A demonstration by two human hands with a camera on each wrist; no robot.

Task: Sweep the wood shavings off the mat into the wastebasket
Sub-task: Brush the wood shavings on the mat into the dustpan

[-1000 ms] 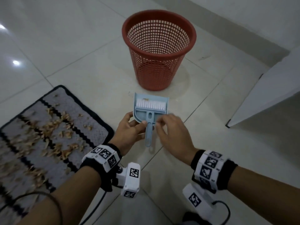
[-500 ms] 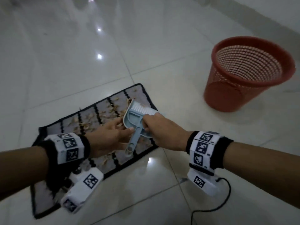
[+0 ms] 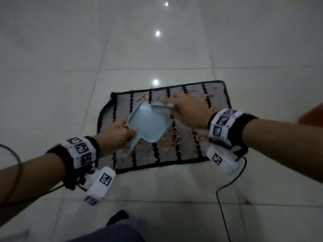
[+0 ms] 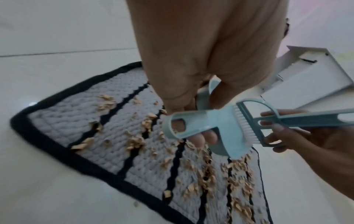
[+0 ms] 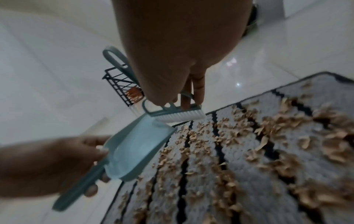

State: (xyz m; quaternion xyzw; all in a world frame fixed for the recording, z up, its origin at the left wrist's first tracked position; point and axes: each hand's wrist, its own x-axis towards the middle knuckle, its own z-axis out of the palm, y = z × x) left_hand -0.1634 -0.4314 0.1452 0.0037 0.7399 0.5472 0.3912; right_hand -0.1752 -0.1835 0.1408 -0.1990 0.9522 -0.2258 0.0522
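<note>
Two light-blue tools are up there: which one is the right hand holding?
The brush, with white bristles, is pinched by the right hand. The other tool, the flat dustpan, is gripped at its handle by the left hand.

Above the striped mat (image 3: 216, 95) strewn with wood shavings (image 3: 174, 138), the left hand (image 3: 115, 135) gripped the pale blue dustpan (image 3: 148, 123) by its handle while the right hand (image 3: 188, 110) held the brush (image 3: 162, 106) at the pan's far edge.

Glossy white floor tiles (image 3: 157, 193) with grey grout reflect ceiling lights; a black wire rack (image 5: 119, 84) stands nearby.
</note>
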